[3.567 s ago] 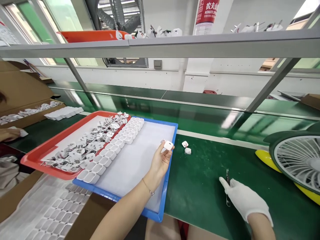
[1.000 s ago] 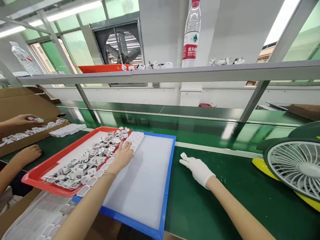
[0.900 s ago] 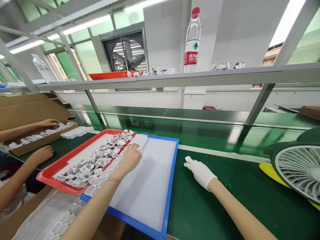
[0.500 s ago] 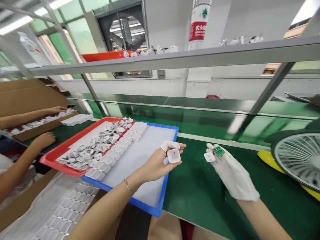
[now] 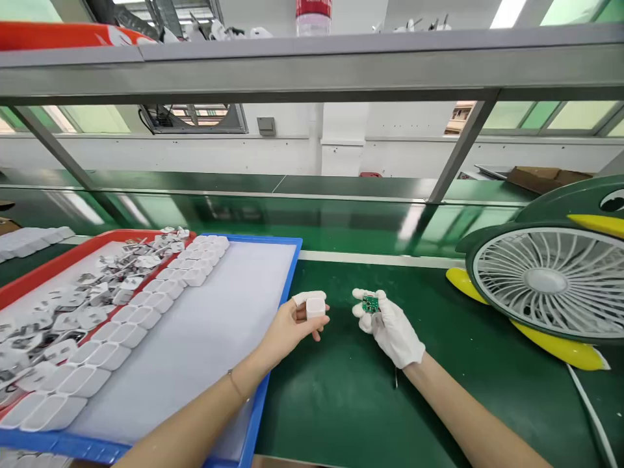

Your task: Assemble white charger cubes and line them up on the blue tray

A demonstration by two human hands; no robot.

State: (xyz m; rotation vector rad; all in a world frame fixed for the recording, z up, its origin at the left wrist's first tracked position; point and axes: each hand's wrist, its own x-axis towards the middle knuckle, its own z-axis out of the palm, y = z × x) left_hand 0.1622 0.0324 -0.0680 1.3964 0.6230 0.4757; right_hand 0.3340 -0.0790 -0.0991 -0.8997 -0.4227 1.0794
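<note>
Two trays [image 5: 287, 273], one fan [image 5: 541, 283], two hands [image 5: 292, 325].

1. No text, brand, number or sign can be read anywhere in the view.
2. The bottle [image 5: 313, 9] on the upper shelf [image 5: 312, 65] shows only the lower red edge of its label; the lettering is cut off by the picture's top edge.
3. The small green circuit board [image 5: 370, 303] bears markings too small to make out.

A green worktop [image 5: 370, 403] fills the lower frame, carrying a blue tray [image 5: 291, 273] at left and a fan [image 5: 546, 286] at right.
</note>
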